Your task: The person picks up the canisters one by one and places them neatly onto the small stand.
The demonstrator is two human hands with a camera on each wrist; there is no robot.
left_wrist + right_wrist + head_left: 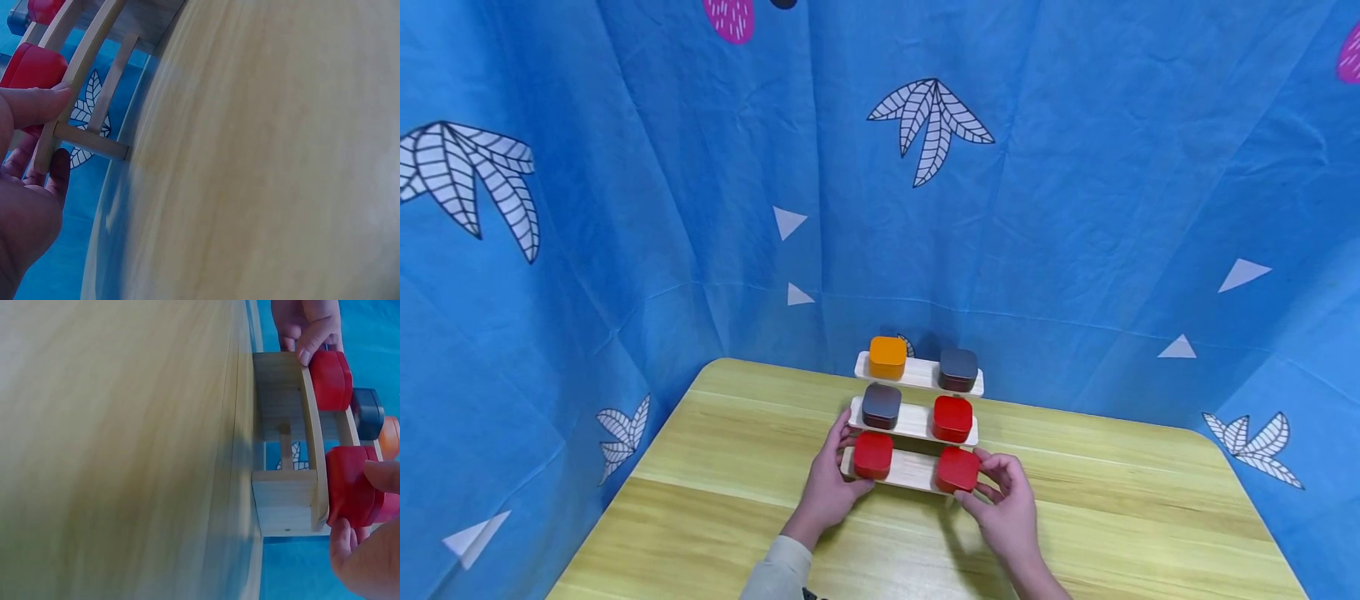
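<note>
A small wooden tiered rack (913,470) stands on the table, with square rounded tins on its three steps. My left hand (831,490) grips the left end of the lowest step, thumb in front beside a red tin (873,454). On that step's right end, my right hand (1009,507) pinches another red tin (350,484) between thumb and fingers. The middle step carries a dark grey tin (881,406) at left and a red tin (952,418) at right. Up top sit an orange tin (887,357) and a second dark grey tin (958,369).
The rack is near the back edge of a light wood table (1120,517). Behind and at both sides hangs a blue curtain (1075,208) printed with leaves and triangles. A crossbar (90,139) and legs show beneath the rack's steps.
</note>
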